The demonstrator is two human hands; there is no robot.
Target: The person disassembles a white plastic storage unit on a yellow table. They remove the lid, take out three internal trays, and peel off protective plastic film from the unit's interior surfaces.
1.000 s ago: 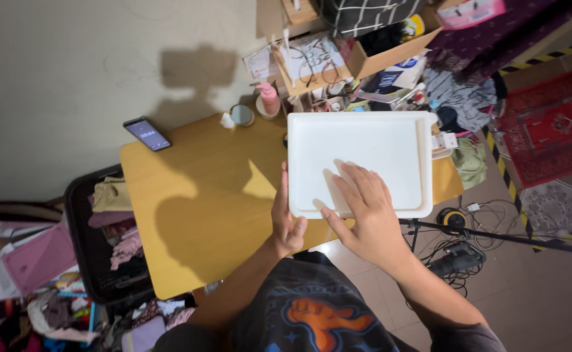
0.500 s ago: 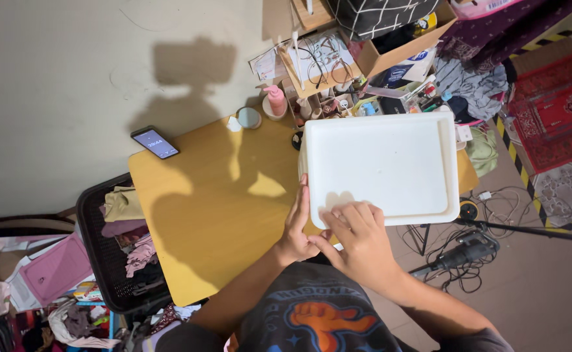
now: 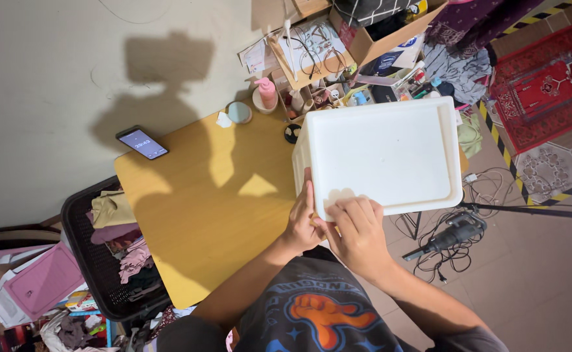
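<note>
A large white rectangular box with a flat lid [image 3: 380,153] sits on the right half of a yellow wooden table [image 3: 195,208]. My left hand [image 3: 303,218] presses flat against the box's left side near its front corner. Fingers of my right hand [image 3: 358,231] curl over the lid's front left edge, gripping it. The box's lower part is hidden beneath the lid.
A phone [image 3: 142,143] with a lit screen lies at the table's far left corner. A pink bottle [image 3: 267,93] and a small round mirror [image 3: 238,112] stand at the back edge. A black basket of clothes [image 3: 113,251] is left of the table; cables and a tool [image 3: 446,238] lie on the floor right.
My right hand slid from the middle of the lid back to its front left corner. My left hand moved up along the box's left side. The view shifted slightly.
</note>
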